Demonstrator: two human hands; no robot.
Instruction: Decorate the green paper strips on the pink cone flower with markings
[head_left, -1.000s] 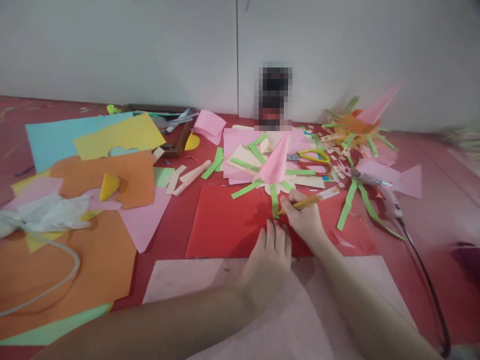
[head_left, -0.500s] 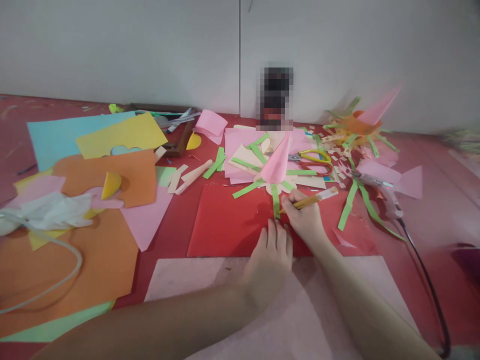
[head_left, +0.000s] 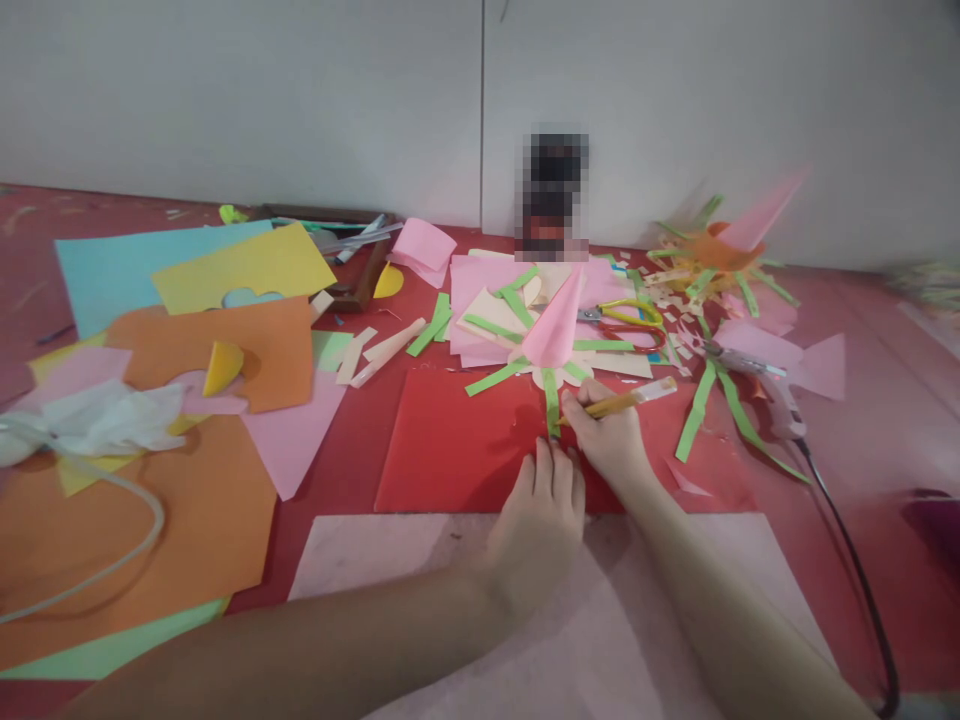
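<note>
My right hand grips a yellow pen with a clear end, its tip at the lower end of a green paper strip. Flat on the red sheet, my left hand has its fingers stretched out, fingertips beside the end of that strip. The strip reaches toward me from under a pink paper cone, which stands upright on a cream scalloped paper base. More green strips spread out around the cone. My fingers partly cover the strip's end.
Scissors lie behind the cone. To the right are a glue gun with a black cord and an orange paper piece with a pink cone. Coloured sheets and a white cable cover the left side. A wall stands behind.
Both hands, the pen and the green strip look the same as before. Only the camera view has shifted very slightly.
</note>
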